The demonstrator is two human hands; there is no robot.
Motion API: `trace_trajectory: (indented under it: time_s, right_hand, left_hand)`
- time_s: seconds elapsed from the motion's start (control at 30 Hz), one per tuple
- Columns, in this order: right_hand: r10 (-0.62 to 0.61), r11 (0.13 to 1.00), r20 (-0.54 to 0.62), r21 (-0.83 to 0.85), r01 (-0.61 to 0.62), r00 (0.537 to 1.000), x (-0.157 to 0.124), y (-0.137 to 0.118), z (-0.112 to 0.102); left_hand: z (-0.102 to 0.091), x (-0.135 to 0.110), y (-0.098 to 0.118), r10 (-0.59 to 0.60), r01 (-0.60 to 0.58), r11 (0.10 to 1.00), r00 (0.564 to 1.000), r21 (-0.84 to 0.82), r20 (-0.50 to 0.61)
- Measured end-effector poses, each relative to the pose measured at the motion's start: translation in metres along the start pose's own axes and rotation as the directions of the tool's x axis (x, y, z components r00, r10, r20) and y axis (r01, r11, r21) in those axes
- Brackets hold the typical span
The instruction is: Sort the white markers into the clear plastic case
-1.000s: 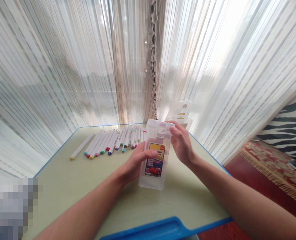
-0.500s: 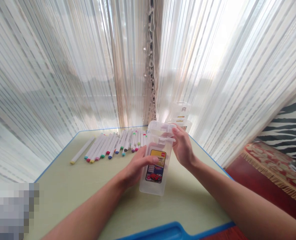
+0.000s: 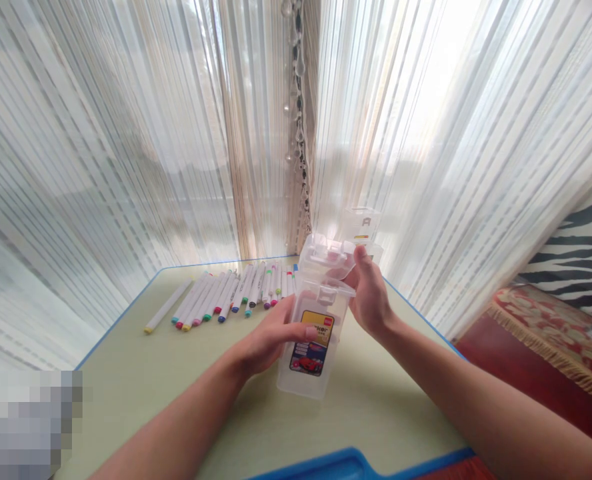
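Observation:
A clear plastic marker box [image 3: 303,385] with a yellow and dark label showing a red car stands tilted over the table in front of me. My left hand [image 3: 270,339] is closed round its left side, the thumb lying across the label. At the top, the hinged lid [image 3: 322,255] is swung partly up and back. My right hand [image 3: 372,295] holds the lid's right edge with the thumb raised beside it; its other fingers are partly hidden behind. Through the see-through wall I make out no markers inside the box.
Several white markers [image 3: 226,293] with coloured ends lie in a row on the pale green table [image 3: 176,380]. Behind my right hand stands another clear box [image 3: 363,223]. A blue raised edge [image 3: 326,463] runs along the front. Striped curtains [image 3: 126,133] hang behind.
The lid has been lifted further from the box, widening the gap. My right hand has shifted slightly right and down with it. My left hand keeps its hold.

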State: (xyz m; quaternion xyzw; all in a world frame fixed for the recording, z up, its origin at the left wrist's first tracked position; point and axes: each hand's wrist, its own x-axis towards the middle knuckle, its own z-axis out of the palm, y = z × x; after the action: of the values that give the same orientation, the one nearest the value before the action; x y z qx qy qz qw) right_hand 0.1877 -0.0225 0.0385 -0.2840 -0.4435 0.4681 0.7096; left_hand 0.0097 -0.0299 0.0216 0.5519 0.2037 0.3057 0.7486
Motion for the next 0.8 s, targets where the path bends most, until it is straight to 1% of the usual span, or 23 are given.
trace_trajectory:
  time_s: [0.2, 0.3, 0.43, 0.63, 0.8]
  right_hand:
    - [0.089, 0.996, -0.162, 0.032, -0.085, 0.983, 0.006, -0.003, -0.001]
    - [0.14, 0.99, -0.215, 0.044, -0.134, 0.967, 0.009, -0.003, -0.003]
    - [0.177, 0.984, -0.219, 0.053, -0.169, 0.96, 0.011, -0.002, -0.003]
    - [0.186, 0.983, -0.207, 0.045, -0.181, 0.96, 0.01, -0.004, -0.003]
    - [0.146, 0.988, -0.173, -0.025, -0.152, 0.974, 0.008, -0.009, 0.0]
  left_hand:
    - [-0.001, 0.0, 0.0, -0.003, 0.001, 0.999, 0.999, 0.038, 0.053]
    - [-0.003, 0.0, 0.0, 0.029, -0.032, 0.999, 0.997, 0.037, 0.074]
    - [-0.005, 0.001, 0.002, 0.07, -0.072, 0.997, 0.993, 0.021, 0.09]
    - [-0.002, -0.002, 0.004, 0.045, -0.045, 0.999, 0.997, 0.008, 0.068]
    - [0.0, -0.003, 0.004, 0.02, -0.02, 1.0, 0.996, 0.001, 0.086]
